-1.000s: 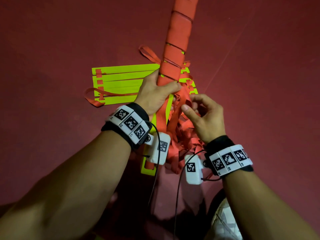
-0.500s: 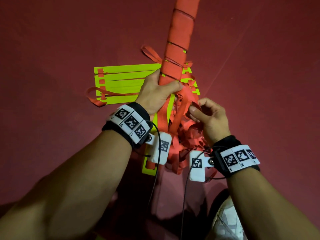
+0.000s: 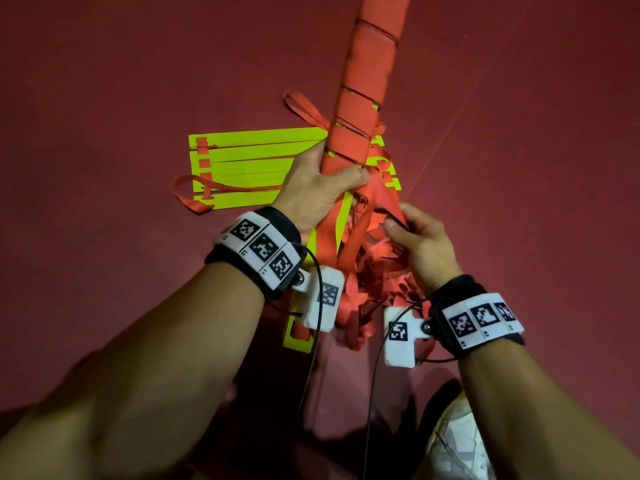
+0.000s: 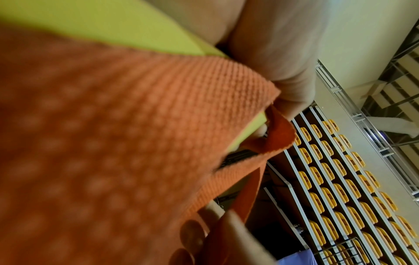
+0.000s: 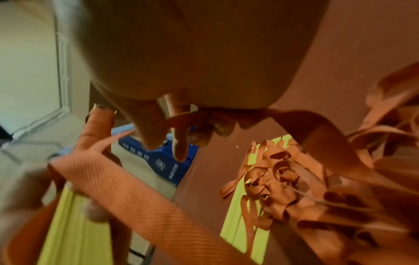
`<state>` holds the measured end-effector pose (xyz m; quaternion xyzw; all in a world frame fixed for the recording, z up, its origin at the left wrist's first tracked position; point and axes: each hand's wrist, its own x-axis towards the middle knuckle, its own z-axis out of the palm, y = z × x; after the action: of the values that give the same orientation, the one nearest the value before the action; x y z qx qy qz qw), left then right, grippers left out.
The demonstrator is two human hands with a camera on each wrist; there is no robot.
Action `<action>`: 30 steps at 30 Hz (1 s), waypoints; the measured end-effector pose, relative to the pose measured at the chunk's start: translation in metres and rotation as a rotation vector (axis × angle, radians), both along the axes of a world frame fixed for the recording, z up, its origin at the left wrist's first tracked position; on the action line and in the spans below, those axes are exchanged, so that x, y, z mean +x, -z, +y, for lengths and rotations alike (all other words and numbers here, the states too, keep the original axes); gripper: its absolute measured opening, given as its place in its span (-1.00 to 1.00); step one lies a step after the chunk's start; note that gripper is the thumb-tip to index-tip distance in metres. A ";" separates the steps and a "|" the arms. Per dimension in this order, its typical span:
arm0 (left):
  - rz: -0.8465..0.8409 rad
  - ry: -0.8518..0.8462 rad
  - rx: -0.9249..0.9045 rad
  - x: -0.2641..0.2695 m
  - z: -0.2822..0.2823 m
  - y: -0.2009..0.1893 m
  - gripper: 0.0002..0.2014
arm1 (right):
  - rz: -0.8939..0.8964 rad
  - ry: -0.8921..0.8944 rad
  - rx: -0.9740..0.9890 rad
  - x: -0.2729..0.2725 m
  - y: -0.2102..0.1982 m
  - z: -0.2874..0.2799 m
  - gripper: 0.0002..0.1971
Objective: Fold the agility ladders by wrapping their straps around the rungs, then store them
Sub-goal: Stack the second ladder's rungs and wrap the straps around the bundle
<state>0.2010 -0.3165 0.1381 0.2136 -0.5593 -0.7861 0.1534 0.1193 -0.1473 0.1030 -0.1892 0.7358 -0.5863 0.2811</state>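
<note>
A stack of yellow-green rungs wound in orange strap, the wrapped ladder bundle (image 3: 367, 84), stands up from the floor toward the camera. My left hand (image 3: 322, 192) grips the bundle's lower part, thumb across the strap (image 4: 127, 125). My right hand (image 3: 412, 233) pinches a taut length of loose orange strap (image 3: 388, 199) just right of the bundle; in the right wrist view the strap (image 5: 145, 193) runs from the fingers (image 5: 181, 143) to the bundle. A tangle of loose strap (image 3: 367, 282) hangs between my wrists.
A second ladder with flat yellow-green rungs (image 3: 249, 168) and loose orange straps lies on the dark red floor (image 3: 104, 81) behind the bundle. My white shoe (image 3: 457, 441) shows at the bottom right. Stands of yellow seats (image 4: 353, 188) are far off.
My right hand closed from an open pose onto the loose strap and drew it taut toward the right. The left hand kept its grip on the bundle.
</note>
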 end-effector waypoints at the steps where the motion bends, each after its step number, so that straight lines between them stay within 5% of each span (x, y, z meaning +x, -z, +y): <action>1: -0.001 -0.001 -0.001 0.000 0.000 0.000 -0.84 | -0.083 0.009 -0.070 -0.001 0.000 0.000 -0.77; 7: -0.012 -0.011 -0.004 -0.001 0.000 -0.002 -0.85 | -0.283 0.075 -0.304 -0.005 0.005 0.002 -0.13; 9: -0.007 -0.015 -0.005 0.000 -0.002 -0.003 -0.84 | -0.314 0.072 -0.374 -0.006 0.006 0.006 -0.20; 11: -0.014 -0.019 -0.002 0.001 -0.004 -0.002 -0.83 | -0.267 0.091 -0.340 -0.008 0.006 0.011 -0.51; 16: -0.031 -0.060 -0.015 0.001 -0.009 0.001 -0.85 | 0.102 0.083 -0.084 -0.006 0.009 0.020 -0.86; 20: -0.031 -0.082 -0.018 0.000 -0.006 -0.002 -0.81 | 0.254 0.070 0.178 -0.005 0.021 0.028 -0.46; 25: -0.036 -0.074 -0.007 -0.003 -0.003 -0.005 -0.86 | 0.282 -0.133 0.438 0.003 0.033 0.037 -0.49; 27: -0.030 -0.056 -0.022 -0.004 0.000 -0.006 -0.83 | 0.319 -0.215 0.410 0.004 0.029 0.033 -0.51; 30: -0.036 -0.044 -0.088 -0.007 0.004 -0.004 -0.85 | 0.429 -0.104 0.174 0.006 0.003 0.019 -0.36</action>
<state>0.1942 -0.3120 0.1425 0.2331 -0.5914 -0.7531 0.1696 0.1257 -0.1286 0.1000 -0.3223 0.8156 -0.4519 0.1636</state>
